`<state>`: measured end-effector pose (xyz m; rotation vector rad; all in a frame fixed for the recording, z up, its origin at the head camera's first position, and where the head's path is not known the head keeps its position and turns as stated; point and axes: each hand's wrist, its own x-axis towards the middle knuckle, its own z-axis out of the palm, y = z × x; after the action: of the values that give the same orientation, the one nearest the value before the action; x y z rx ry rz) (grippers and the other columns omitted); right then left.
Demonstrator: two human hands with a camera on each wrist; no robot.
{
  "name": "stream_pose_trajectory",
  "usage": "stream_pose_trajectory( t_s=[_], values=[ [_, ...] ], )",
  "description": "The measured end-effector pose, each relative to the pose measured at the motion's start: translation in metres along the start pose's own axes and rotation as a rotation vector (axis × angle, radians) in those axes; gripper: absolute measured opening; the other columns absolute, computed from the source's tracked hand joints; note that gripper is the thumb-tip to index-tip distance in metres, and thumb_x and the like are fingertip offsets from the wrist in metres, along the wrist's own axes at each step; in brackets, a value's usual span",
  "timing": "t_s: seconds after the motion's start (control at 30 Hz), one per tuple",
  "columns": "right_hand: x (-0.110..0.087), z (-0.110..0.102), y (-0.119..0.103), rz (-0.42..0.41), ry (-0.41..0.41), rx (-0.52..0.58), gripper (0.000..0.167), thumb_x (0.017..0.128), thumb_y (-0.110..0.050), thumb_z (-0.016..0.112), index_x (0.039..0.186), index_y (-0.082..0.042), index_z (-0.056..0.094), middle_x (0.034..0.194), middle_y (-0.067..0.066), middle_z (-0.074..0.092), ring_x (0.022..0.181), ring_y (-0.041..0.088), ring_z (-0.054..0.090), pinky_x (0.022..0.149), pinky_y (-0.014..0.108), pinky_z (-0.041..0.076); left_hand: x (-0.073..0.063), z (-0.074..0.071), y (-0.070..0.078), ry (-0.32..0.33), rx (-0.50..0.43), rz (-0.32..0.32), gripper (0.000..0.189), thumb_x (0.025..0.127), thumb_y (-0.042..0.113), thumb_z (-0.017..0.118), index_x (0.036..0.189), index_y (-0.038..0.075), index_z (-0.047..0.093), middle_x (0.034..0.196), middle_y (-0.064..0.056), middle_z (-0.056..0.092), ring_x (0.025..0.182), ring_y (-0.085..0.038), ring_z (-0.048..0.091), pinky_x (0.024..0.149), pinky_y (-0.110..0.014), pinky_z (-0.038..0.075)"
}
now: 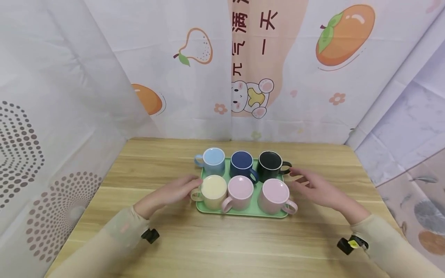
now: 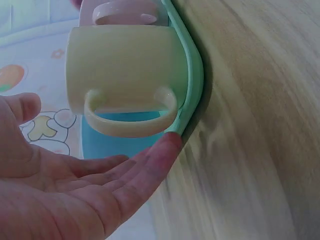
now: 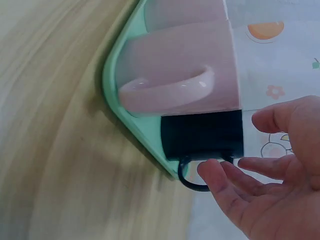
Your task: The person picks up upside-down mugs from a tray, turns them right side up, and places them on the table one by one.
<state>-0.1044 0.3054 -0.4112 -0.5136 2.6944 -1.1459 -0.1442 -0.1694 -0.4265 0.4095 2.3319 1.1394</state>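
Note:
A light green tray [image 1: 255, 211] bears two rows of mugs. Behind stand a light blue mug [image 1: 214, 166], a navy mug [image 1: 240, 170] and a black mug [image 1: 267, 172]; in front, a pale yellow mug [image 1: 213, 199] and two pink mugs, one in the middle [image 1: 240, 199] and one at right [image 1: 272, 202]. My left hand [image 1: 176, 190] is at the tray's left end, fingers extended, a fingertip at the rim beside the yellow mug's handle [image 2: 131, 129]. At the right end, my right hand [image 1: 318, 188] has loosely bent fingers near the black mug's handle [image 3: 192, 186], holding nothing; contact is unclear.
The tray lies on a wood-grain table [image 1: 222, 247], toward its back edge. A white printed curtain [image 1: 201, 85] hangs behind the table, with more cloth at left [image 1: 52, 154] and right [image 1: 410, 135]. Small black devices sit at the left wrist [image 1: 150, 235] and right wrist [image 1: 345, 245].

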Motion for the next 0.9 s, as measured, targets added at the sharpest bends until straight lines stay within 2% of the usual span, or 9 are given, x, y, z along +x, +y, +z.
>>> stream_pose_trajectory(
  t_s=[0.13, 0.2, 0.43, 0.57, 0.67, 0.77, 0.9],
  values=[
    [0.003, -0.006, -0.006, -0.036, 0.035, -0.047, 0.05, 0.109, -0.012, 0.066, 0.151, 0.012, 0.052, 0.144, 0.031, 0.063, 0.117, 0.039, 0.073, 0.084, 0.031, 0.062, -0.003, 0.0, 0.006, 0.046, 0.097, 0.04, 0.076, 0.114, 0.058, 0.048, 0.164, 0.002, 0.043, 0.153, -0.019, 0.06, 0.134, -0.037, 0.063, 0.111, -0.062, 0.053],
    [0.005, -0.008, -0.009, -0.051, 0.047, -0.073, 0.051, 0.109, -0.011, 0.067, 0.152, 0.012, 0.051, 0.144, 0.032, 0.063, 0.117, 0.04, 0.073, 0.084, 0.033, 0.063, -0.005, 0.001, 0.011, 0.061, 0.13, 0.08, 0.075, 0.114, 0.055, 0.051, 0.165, 0.002, 0.041, 0.154, -0.021, 0.06, 0.13, -0.037, 0.066, 0.107, -0.06, 0.056],
    [0.016, -0.014, -0.014, -0.051, 0.086, -0.173, 0.056, 0.108, -0.014, 0.068, 0.154, 0.011, 0.049, 0.144, 0.033, 0.06, 0.119, 0.043, 0.07, 0.09, 0.054, 0.064, -0.006, 0.013, 0.019, 0.116, 0.233, 0.192, 0.078, 0.11, 0.054, 0.061, 0.164, 0.0, 0.042, 0.156, -0.019, 0.058, 0.124, -0.029, 0.068, 0.099, -0.049, 0.062],
    [0.024, -0.012, -0.01, -0.042, 0.114, -0.272, 0.059, 0.107, -0.017, 0.07, 0.155, 0.009, 0.049, 0.142, 0.033, 0.06, 0.121, 0.046, 0.068, 0.091, 0.057, 0.063, -0.006, 0.022, 0.022, 0.146, 0.342, 0.254, 0.083, 0.108, 0.054, 0.064, 0.166, 0.0, 0.039, 0.16, -0.02, 0.054, 0.135, -0.034, 0.063, 0.108, -0.055, 0.057],
    [0.03, -0.01, -0.004, -0.066, 0.147, -0.378, 0.06, 0.105, -0.016, 0.072, 0.154, 0.011, 0.049, 0.138, 0.034, 0.06, 0.119, 0.048, 0.068, 0.093, 0.061, 0.062, -0.005, 0.027, 0.025, 0.174, 0.401, 0.298, 0.085, 0.106, 0.052, 0.068, 0.167, 0.0, 0.038, 0.163, -0.02, 0.051, 0.142, -0.038, 0.057, 0.115, -0.059, 0.051],
    [0.037, -0.007, 0.003, -0.094, 0.177, -0.477, 0.062, 0.102, -0.014, 0.074, 0.152, 0.013, 0.05, 0.133, 0.036, 0.062, 0.116, 0.05, 0.067, 0.097, 0.064, 0.059, -0.005, 0.031, 0.026, 0.198, 0.429, 0.313, 0.087, 0.105, 0.051, 0.071, 0.168, 0.002, 0.038, 0.164, -0.02, 0.05, 0.147, -0.039, 0.054, 0.117, -0.061, 0.048],
    [0.045, -0.001, 0.011, -0.103, 0.188, -0.563, 0.062, 0.102, -0.015, 0.074, 0.151, 0.014, 0.05, 0.128, 0.034, 0.063, 0.113, 0.049, 0.067, 0.098, 0.065, 0.058, -0.004, 0.033, 0.027, 0.2, 0.445, 0.308, 0.089, 0.104, 0.053, 0.072, 0.169, 0.003, 0.036, 0.167, -0.021, 0.047, 0.15, -0.041, 0.05, 0.119, -0.062, 0.046]
  ],
)
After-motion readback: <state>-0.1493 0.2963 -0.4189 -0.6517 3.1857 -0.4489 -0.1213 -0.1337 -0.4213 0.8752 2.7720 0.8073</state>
